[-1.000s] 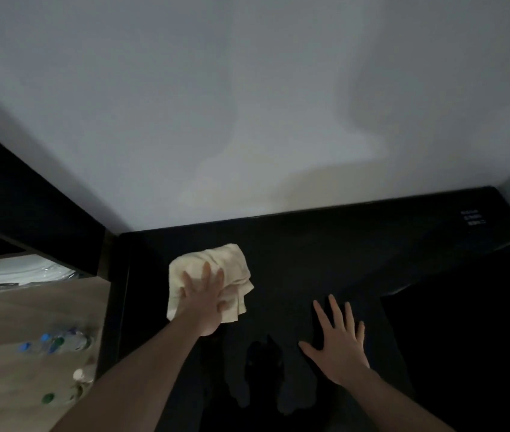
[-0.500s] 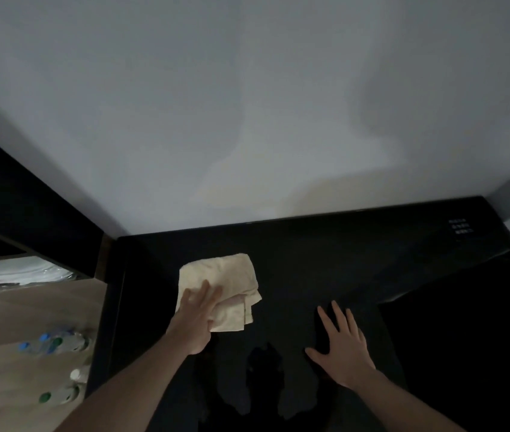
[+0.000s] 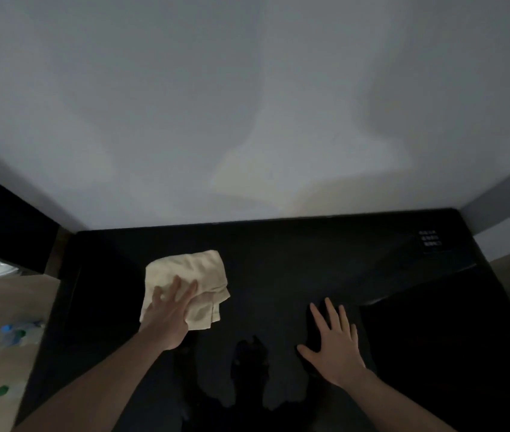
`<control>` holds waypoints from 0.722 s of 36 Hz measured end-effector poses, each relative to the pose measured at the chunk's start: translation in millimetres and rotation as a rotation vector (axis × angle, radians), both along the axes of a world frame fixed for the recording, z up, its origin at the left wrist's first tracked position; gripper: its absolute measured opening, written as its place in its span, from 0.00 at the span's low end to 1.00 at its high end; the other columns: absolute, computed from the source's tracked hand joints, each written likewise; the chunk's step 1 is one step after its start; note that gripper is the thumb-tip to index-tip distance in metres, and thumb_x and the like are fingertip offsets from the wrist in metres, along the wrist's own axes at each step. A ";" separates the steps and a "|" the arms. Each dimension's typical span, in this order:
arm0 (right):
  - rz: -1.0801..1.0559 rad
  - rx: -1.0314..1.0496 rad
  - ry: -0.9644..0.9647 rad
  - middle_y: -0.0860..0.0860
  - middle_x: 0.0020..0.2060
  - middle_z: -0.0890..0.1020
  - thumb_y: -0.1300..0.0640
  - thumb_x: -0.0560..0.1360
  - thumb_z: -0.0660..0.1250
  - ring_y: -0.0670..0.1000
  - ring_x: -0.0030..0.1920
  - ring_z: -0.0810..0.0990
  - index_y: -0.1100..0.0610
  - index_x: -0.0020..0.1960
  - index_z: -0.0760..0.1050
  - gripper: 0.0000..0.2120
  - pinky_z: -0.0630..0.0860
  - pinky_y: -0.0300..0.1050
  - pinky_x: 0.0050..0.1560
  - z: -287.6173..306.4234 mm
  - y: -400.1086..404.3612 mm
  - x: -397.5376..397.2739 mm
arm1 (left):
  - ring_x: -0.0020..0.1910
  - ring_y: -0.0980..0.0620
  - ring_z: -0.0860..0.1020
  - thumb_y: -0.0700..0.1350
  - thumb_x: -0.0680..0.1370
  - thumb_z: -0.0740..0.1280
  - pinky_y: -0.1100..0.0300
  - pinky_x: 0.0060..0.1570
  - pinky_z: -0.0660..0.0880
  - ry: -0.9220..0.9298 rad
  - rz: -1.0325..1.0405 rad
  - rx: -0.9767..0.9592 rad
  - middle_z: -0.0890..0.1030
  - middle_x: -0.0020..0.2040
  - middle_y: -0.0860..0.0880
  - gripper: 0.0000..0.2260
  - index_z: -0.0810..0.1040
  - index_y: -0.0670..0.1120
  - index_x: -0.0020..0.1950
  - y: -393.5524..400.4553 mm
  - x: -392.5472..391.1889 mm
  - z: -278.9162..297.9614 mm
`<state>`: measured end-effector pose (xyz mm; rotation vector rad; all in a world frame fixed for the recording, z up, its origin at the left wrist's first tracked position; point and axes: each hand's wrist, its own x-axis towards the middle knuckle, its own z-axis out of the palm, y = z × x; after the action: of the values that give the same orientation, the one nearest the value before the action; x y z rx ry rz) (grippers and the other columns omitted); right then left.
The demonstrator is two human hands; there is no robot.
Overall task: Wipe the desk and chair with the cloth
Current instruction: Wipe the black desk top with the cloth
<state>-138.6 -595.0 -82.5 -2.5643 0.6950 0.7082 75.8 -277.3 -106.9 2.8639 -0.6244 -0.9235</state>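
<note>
Flat on the cloth [image 3: 188, 275], left hand [image 3: 169, 316].

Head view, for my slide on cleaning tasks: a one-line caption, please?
Left hand presses a cream cloth flat on the black desk while the right hand rests open beside it.

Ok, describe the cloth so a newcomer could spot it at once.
Find the black desk set against the pale wall. On its left part lies the cloth, pressed flat under the left hand. It is cream, folded and rumpled, the only light thing on the dark top; the right hand rests bare.
</note>
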 end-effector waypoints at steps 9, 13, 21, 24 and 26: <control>0.089 -0.008 -0.026 0.48 0.81 0.36 0.31 0.76 0.61 0.58 0.80 0.36 0.42 0.82 0.38 0.45 0.45 0.63 0.79 -5.0 -106.2 -26.5 | 0.80 0.33 0.35 0.44 0.83 0.59 0.36 0.78 0.53 0.008 0.132 0.074 0.27 0.80 0.48 0.44 0.22 0.66 0.73 -94.4 -48.8 -1.9; 0.101 -0.015 -0.018 0.49 0.81 0.37 0.32 0.76 0.62 0.59 0.81 0.37 0.43 0.82 0.40 0.45 0.46 0.64 0.79 -5.0 -152.0 -44.7 | 0.79 0.34 0.33 0.45 0.83 0.58 0.36 0.78 0.51 0.022 0.124 0.087 0.26 0.79 0.49 0.42 0.24 0.63 0.76 -156.8 -73.6 5.7; 0.120 -0.008 0.023 0.48 0.81 0.36 0.30 0.75 0.62 0.57 0.80 0.36 0.41 0.82 0.38 0.47 0.46 0.65 0.78 -7.0 -200.6 -62.0 | 0.79 0.36 0.32 0.42 0.84 0.57 0.37 0.78 0.47 0.149 0.035 0.043 0.29 0.80 0.56 0.36 0.37 0.65 0.80 -247.5 -108.3 26.4; 0.118 -0.004 0.022 0.48 0.81 0.36 0.30 0.75 0.62 0.57 0.80 0.36 0.42 0.82 0.38 0.47 0.46 0.65 0.79 -5.8 -201.0 -61.7 | 0.81 0.39 0.34 0.44 0.85 0.57 0.40 0.79 0.48 0.184 0.044 -0.007 0.31 0.79 0.61 0.36 0.37 0.65 0.81 -242.4 -101.3 29.3; 0.103 -0.004 0.027 0.49 0.81 0.36 0.30 0.75 0.62 0.58 0.80 0.36 0.42 0.82 0.38 0.47 0.46 0.65 0.79 -3.4 -201.0 -62.6 | 0.82 0.41 0.38 0.44 0.84 0.59 0.42 0.80 0.50 0.143 0.076 -0.035 0.36 0.82 0.58 0.36 0.39 0.61 0.82 -234.5 -96.1 31.5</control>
<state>-201.2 -796.1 -85.9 -2.6138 0.5761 0.7759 -20.2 -511.8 -75.4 2.7388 -0.5094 -1.0821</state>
